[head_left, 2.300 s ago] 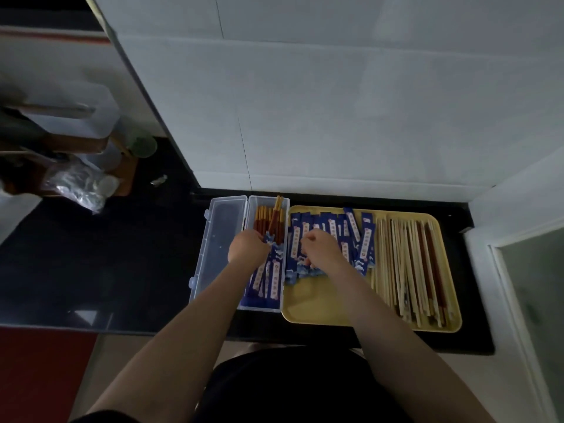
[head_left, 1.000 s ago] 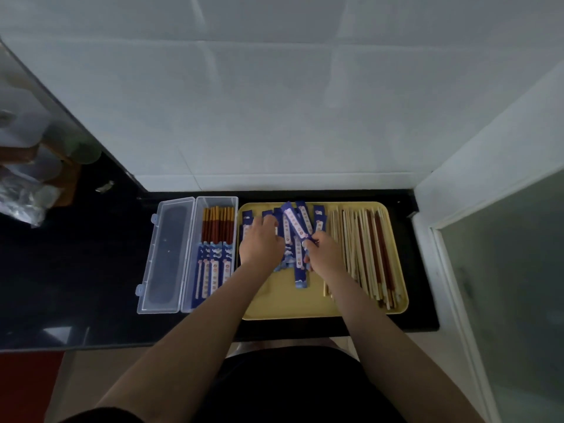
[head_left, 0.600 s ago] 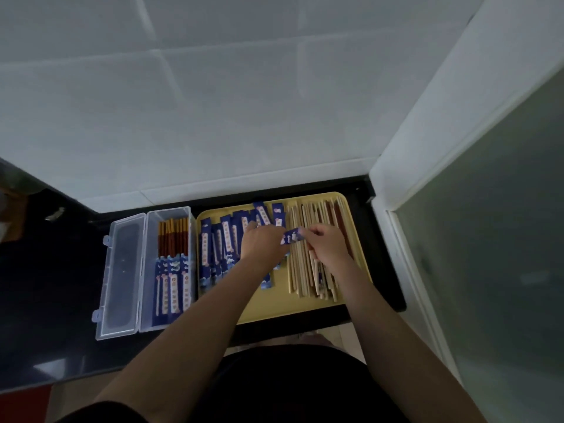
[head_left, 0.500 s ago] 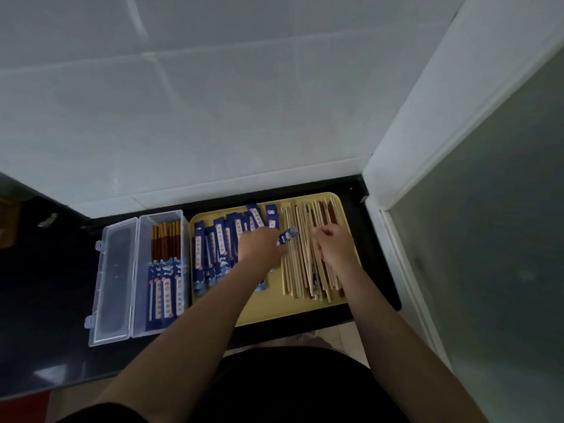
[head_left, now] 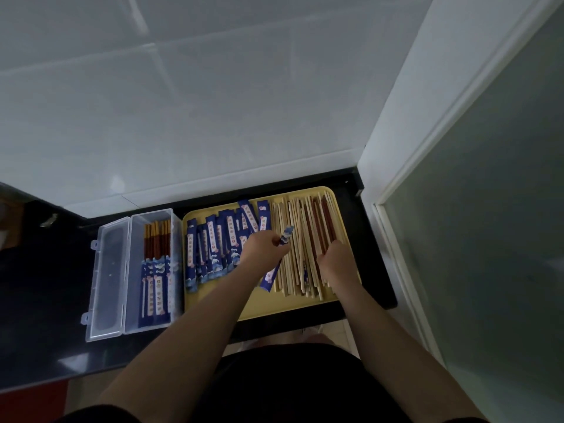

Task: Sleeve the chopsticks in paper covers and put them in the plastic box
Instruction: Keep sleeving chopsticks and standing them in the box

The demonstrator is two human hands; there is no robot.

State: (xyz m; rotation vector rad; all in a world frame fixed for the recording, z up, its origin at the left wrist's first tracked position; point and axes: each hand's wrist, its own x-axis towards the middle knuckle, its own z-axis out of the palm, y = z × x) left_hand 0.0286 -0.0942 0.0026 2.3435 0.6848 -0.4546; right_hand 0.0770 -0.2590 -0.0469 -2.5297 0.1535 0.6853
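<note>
**Left hand holds one sleeve, right hand is down among the loose chopsticks**

You are standing at a black counter set against a white tiled wall, with a white frame and frosted pane to your right. On the counter sits a yellow tray, and just beside its left edge lies the clear plastic box with its lid hinged flat open to the left. Inside the box lie sleeved chopsticks, their reddish-brown ends pointing toward the wall and the blue covers toward you.

On the tray's left half is a spread of empty blue paper covers. The right half holds the loose chopsticks, mostly pale with a few dark red ones among them, all lying roughly lengthwise.

Your left hand is over the middle of the tray, fingers curled round a single paper cover held slantwise, with both ends sticking out of the grip. Your right hand rests on the loose chopsticks with fingers bent down into them; I cannot tell whether it has actually gripped any.
</note>
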